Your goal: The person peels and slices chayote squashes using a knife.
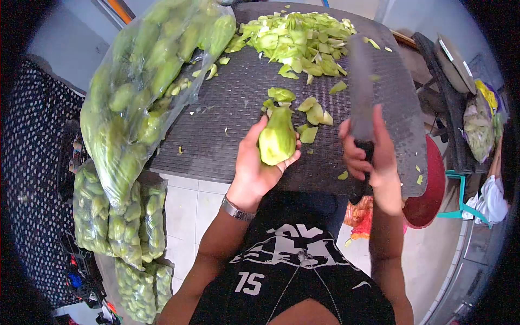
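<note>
My left hand point(254, 160) is wrapped round a partly cut chayote point(277, 142), pale green with its skin off. Its narrow top points away from me, and a loose green piece point(282, 95) is at that end. In my right hand point(371, 151) is a large knife point(361, 86), blade up and dark handle in my fist, blurred by motion. The blade is to the right of the chayote, apart from it. Several cut chayote pieces point(314, 112) lie on the table between my two hands.
A heap of chayote slices point(303, 40) covers the far part of the dark woven table point(216, 146). At left a big clear bag of whole chayotes point(141, 81) hangs over the edge. More filled bags point(124, 216) stand below. A red stool point(425, 189) is at right.
</note>
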